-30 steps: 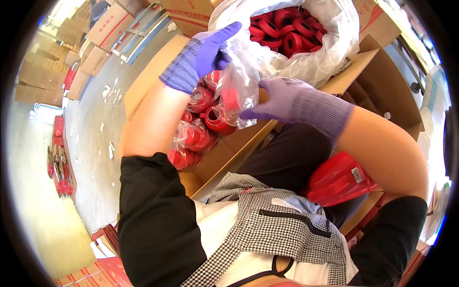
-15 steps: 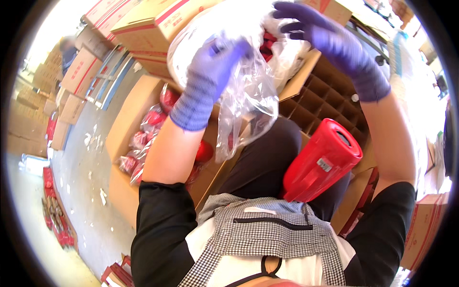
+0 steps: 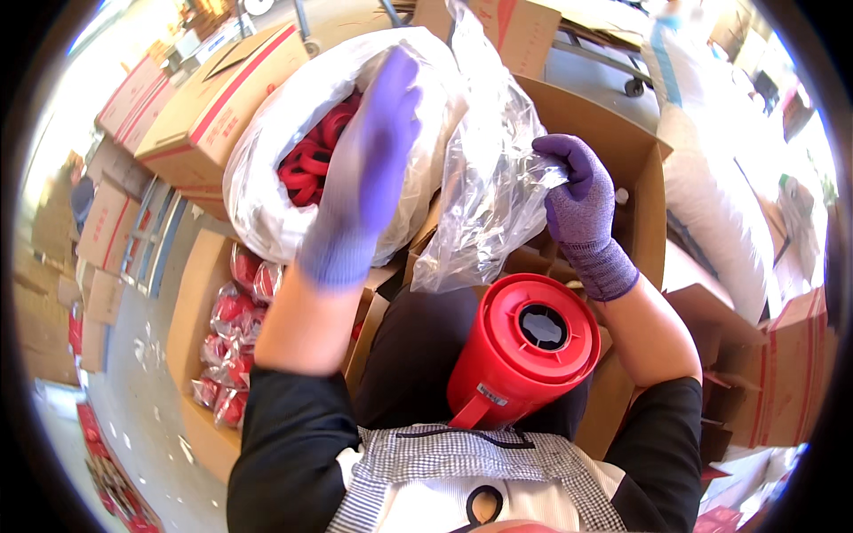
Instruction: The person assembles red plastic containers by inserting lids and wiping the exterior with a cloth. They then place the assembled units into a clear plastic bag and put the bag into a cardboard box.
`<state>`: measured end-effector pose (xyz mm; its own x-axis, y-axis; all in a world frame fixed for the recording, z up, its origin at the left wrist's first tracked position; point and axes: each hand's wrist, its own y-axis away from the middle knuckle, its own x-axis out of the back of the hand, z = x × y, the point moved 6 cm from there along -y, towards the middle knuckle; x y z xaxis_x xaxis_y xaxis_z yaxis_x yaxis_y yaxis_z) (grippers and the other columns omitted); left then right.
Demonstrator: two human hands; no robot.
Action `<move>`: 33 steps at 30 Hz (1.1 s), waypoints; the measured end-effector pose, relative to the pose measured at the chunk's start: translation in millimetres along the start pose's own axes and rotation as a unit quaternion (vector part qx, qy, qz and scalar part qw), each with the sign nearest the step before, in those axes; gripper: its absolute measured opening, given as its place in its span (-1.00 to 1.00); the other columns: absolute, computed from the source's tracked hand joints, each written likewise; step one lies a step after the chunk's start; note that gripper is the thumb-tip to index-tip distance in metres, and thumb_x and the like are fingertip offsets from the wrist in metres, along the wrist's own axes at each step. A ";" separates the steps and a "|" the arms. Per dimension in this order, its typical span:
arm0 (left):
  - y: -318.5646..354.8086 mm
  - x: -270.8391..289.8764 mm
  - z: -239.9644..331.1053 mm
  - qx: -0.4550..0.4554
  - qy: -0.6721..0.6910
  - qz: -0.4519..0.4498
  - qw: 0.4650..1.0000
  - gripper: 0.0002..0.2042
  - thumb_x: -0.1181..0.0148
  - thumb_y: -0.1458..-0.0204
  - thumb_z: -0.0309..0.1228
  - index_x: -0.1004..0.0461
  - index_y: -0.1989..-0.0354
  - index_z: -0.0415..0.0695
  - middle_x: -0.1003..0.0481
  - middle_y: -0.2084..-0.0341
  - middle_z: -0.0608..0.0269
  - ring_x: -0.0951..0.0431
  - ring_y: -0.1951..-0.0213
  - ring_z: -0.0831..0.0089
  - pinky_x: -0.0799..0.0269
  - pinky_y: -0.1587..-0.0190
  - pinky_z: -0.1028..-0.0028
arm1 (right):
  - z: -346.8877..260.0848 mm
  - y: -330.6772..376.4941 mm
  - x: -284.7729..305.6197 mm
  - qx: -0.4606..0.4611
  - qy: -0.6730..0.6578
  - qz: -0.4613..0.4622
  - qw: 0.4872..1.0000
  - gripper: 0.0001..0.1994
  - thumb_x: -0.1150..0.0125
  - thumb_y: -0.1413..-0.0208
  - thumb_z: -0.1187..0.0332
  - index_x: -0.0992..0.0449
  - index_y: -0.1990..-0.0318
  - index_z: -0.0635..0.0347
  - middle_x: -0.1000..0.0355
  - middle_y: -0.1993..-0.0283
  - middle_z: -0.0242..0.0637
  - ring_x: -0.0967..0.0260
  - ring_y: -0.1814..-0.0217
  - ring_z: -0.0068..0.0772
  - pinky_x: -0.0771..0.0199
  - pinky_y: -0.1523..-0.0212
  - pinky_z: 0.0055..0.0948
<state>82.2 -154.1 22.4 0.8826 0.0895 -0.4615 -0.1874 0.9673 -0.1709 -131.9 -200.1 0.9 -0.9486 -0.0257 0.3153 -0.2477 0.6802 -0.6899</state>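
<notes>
Clear plastic bag (image 3: 484, 191) hanging lengthwise downward, pinched by right hand (image 3: 577, 191), left hand (image 3: 369, 173) open

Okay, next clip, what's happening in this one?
A person in purple gloves is handling a clear plastic bag. The right hand pinches the bag's edge and holds it up, while the left hand is raised flat and open beside it, in front of a big white sack of red rings. A red jug with an open top sits in the person's lap. A cardboard box to the left holds bagged red parts.
</notes>
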 end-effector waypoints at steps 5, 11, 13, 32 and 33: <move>70.1 38.5 -87.7 -0.150 -0.556 -0.064 0.815 -0.42 -0.50 0.18 -0.32 -0.47 -0.07 -0.21 -0.41 -0.07 -0.12 -0.44 -0.15 -0.04 -0.36 -0.21 0.15 | 56.4 42.5 -25.1 -0.198 -0.200 0.038 0.959 -0.76 -0.16 -0.07 0.62 -0.48 0.07 0.29 -0.45 0.19 -0.36 -0.37 0.14 -0.58 -0.41 0.05 -0.57; 91.2 70.7 -100.5 0.123 -0.271 -0.019 0.954 -0.78 -0.34 -0.11 -0.32 -0.58 0.26 -0.25 -0.56 0.40 0.19 -0.59 0.29 0.28 -0.49 0.12 0.30 | 94.4 132.3 31.4 -0.397 -0.212 -0.018 0.893 -0.86 -0.35 0.03 0.54 -0.51 0.30 0.23 -0.43 0.35 -0.43 -0.35 0.27 -0.58 -0.38 0.21 -0.56; 119.8 32.0 -49.9 0.089 -0.155 -0.228 0.957 -0.86 -0.36 -0.08 -0.40 -0.60 0.36 -0.23 -0.57 0.43 0.21 -0.59 0.32 0.29 -0.49 0.16 0.31 | 7.7 129.9 61.9 -0.305 -0.314 -0.130 0.890 -0.87 -0.40 0.02 0.48 -0.52 0.40 0.22 -0.47 0.37 -0.38 -0.40 0.28 -0.55 -0.38 0.23 -0.56; 324.7 68.5 -57.4 -0.235 -0.557 -0.254 0.755 -0.66 -0.31 0.22 -0.45 -0.68 0.17 -0.02 -0.59 0.36 0.26 -0.62 0.27 0.29 -0.54 -0.05 0.12 | -118.4 315.9 49.1 -0.043 0.105 -0.442 0.890 -0.78 -0.40 0.18 0.26 -0.60 0.37 0.13 -0.48 0.21 -0.29 -0.42 0.06 -0.08 -0.40 -0.02 -0.08; 342.7 75.8 -54.2 -0.219 -0.581 -0.234 0.748 -0.72 -0.26 0.13 -0.34 -0.68 0.18 0.00 -0.60 0.33 0.31 -0.62 0.25 0.32 -0.52 -0.04 0.14 | -122.1 307.9 49.0 -0.087 0.056 -0.484 0.869 -0.77 -0.41 0.14 0.27 -0.61 0.31 0.12 -0.50 0.19 -0.29 -0.44 0.08 -0.11 -0.42 -0.01 -0.14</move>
<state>61.5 171.3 -118.4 0.6271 0.1571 0.7629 0.3603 0.8099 -0.4629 -230.6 97.5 -116.5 -0.2842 -0.5826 0.7615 -0.8764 0.4799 0.0400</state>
